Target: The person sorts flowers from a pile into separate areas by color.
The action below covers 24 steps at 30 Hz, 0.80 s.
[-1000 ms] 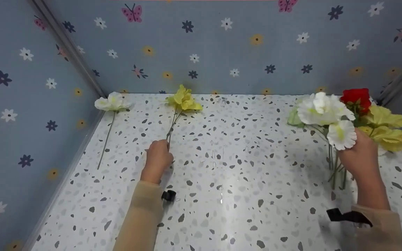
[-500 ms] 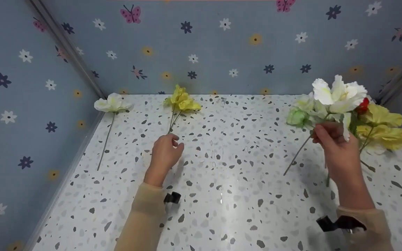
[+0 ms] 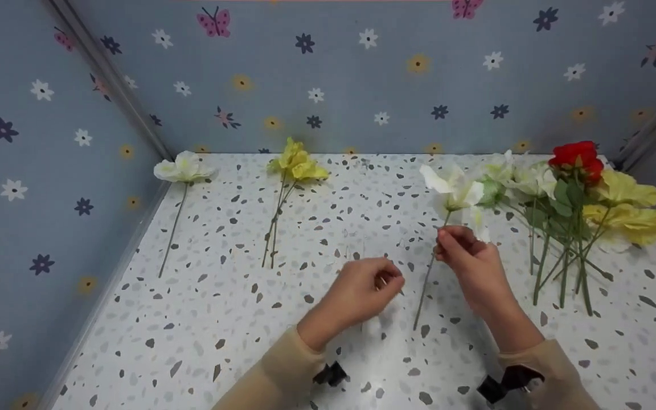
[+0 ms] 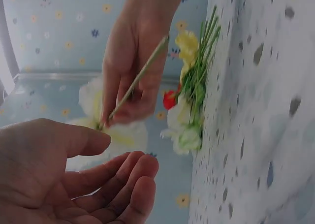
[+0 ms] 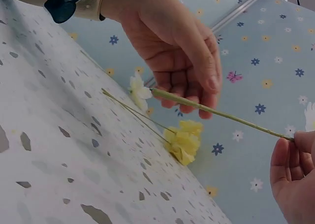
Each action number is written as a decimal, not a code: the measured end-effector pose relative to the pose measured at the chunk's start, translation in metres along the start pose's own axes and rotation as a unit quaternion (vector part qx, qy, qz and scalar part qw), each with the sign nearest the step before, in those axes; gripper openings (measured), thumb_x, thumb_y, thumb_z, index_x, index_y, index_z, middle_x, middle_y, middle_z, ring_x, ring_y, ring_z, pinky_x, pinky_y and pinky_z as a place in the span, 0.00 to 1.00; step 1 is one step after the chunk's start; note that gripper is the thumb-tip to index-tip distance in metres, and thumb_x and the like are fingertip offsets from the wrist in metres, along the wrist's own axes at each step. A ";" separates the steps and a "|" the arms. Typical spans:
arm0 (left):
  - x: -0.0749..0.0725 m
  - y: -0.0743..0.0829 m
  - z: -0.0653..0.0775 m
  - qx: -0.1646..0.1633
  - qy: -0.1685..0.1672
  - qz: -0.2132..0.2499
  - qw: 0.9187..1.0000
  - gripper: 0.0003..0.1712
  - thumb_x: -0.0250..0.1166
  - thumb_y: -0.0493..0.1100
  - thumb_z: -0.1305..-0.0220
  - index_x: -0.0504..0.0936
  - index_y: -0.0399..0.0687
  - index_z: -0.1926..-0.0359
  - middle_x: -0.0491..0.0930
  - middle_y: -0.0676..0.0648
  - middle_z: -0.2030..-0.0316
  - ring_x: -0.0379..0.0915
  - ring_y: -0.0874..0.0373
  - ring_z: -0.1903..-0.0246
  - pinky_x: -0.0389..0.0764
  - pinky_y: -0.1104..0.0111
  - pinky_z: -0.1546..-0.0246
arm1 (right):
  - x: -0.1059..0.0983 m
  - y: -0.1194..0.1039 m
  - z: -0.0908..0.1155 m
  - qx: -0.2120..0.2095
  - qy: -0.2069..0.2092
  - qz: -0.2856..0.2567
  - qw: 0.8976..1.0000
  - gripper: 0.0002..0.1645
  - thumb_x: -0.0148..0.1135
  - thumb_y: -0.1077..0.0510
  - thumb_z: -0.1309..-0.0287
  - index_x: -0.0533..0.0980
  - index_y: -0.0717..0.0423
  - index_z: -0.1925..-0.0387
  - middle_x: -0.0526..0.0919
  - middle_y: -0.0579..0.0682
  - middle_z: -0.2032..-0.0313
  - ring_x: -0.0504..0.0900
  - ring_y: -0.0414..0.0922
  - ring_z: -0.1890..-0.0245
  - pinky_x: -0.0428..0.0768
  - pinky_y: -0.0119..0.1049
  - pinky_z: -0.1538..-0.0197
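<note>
In the head view my right hand (image 3: pixel 476 270) pinches the stem of a white artificial flower (image 3: pixel 452 188) between thumb and fingers, a little below the bloom. Its thin green stem (image 5: pixel 236 119) slants down from the fingers, held above the table. My left hand (image 3: pixel 362 287) is close by on the left, fingers loosely bent and holding nothing. From the right wrist view, the stem's lower end crosses in front of the left hand's fingers. The left wrist view has the left palm (image 4: pixel 39 170) facing the held flower, thumb and fingers apart.
Two yellow flowers (image 3: pixel 299 162) lie left of centre on the speckled table (image 3: pixel 328 228). A single white flower (image 3: pixel 184 168) lies at the far left. At right is a pile with a red rose (image 3: pixel 577 162), yellow flowers (image 3: pixel 627 208) and a pale green bloom (image 3: pixel 490 192). Patterned walls stand behind and beside.
My left hand has let go of the yellow flowers and moved right. My right hand has picked a white flower from the pile and brought it left toward the middle.
</note>
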<state>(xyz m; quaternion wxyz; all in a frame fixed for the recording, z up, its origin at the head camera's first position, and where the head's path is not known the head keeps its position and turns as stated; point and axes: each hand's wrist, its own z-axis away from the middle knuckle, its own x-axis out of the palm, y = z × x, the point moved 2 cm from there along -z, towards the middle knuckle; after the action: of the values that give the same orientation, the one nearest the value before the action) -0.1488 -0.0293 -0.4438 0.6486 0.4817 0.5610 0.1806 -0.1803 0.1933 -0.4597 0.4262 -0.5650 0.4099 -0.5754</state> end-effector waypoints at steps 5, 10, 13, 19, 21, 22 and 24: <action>0.028 0.008 0.005 0.039 -0.030 -0.013 0.999 0.04 0.66 0.41 0.33 0.87 0.48 0.62 0.84 0.59 0.71 0.74 0.74 0.75 0.77 0.79 0.69 | 0.004 0.006 0.002 0.007 0.001 0.010 1.000 0.17 0.68 0.56 0.36 0.77 0.64 0.53 0.80 0.52 0.63 0.80 0.45 0.61 0.83 0.34 0.55; 0.039 0.005 0.007 0.010 -0.022 0.028 0.999 0.04 0.65 0.36 0.33 0.87 0.45 0.63 0.85 0.57 0.74 0.75 0.73 0.79 0.78 0.77 0.73 | 0.005 0.006 0.003 -0.004 0.001 0.036 0.999 0.19 0.68 0.55 0.36 0.74 0.65 0.53 0.79 0.54 0.64 0.80 0.47 0.63 0.82 0.37 0.55; 0.039 0.003 0.007 -0.012 -0.022 0.056 0.998 0.05 0.64 0.35 0.32 0.87 0.44 0.63 0.85 0.55 0.75 0.75 0.71 0.80 0.79 0.75 0.77 | 0.008 0.007 0.004 -0.005 -0.009 0.057 0.998 0.23 0.68 0.54 0.35 0.73 0.69 0.50 0.79 0.55 0.62 0.81 0.47 0.61 0.84 0.39 0.53; 0.035 0.002 0.005 -0.025 -0.023 0.075 0.997 0.07 0.61 0.33 0.29 0.86 0.42 0.60 0.84 0.53 0.75 0.78 0.68 0.80 0.79 0.72 0.81 | 0.015 0.007 0.010 -0.014 -0.045 0.072 0.996 0.22 0.68 0.59 0.35 0.74 0.70 0.46 0.80 0.63 0.55 0.84 0.49 0.59 0.85 0.42 0.51; 0.033 0.002 0.004 -0.024 -0.022 0.078 0.996 0.07 0.61 0.33 0.29 0.86 0.42 0.60 0.84 0.53 0.75 0.79 0.67 0.79 0.80 0.73 0.78 | 0.017 0.007 0.011 -0.015 -0.048 0.079 0.996 0.21 0.68 0.60 0.36 0.75 0.68 0.47 0.80 0.63 0.55 0.84 0.49 0.59 0.85 0.43 0.52; 0.032 0.002 0.004 -0.024 -0.021 0.081 0.996 0.07 0.61 0.32 0.30 0.86 0.42 0.60 0.84 0.53 0.75 0.79 0.66 0.79 0.80 0.73 0.77 | 0.017 0.007 0.012 -0.014 -0.049 0.083 0.995 0.21 0.69 0.59 0.37 0.76 0.67 0.47 0.80 0.63 0.55 0.85 0.49 0.59 0.85 0.43 0.51; 0.031 0.002 0.003 -0.028 -0.019 0.088 0.996 0.07 0.62 0.33 0.30 0.86 0.43 0.60 0.84 0.53 0.75 0.80 0.65 0.78 0.81 0.73 0.75 | 0.018 0.007 0.012 -0.013 -0.048 0.088 0.995 0.21 0.70 0.59 0.38 0.76 0.67 0.48 0.81 0.64 0.55 0.85 0.50 0.59 0.85 0.44 0.51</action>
<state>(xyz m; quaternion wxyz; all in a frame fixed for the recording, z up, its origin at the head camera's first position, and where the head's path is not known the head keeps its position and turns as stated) -0.1357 -0.0059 -0.4592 0.6538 0.5141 0.4991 0.2432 -0.1679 0.1745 -0.4606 0.4870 -0.5588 0.4448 -0.5026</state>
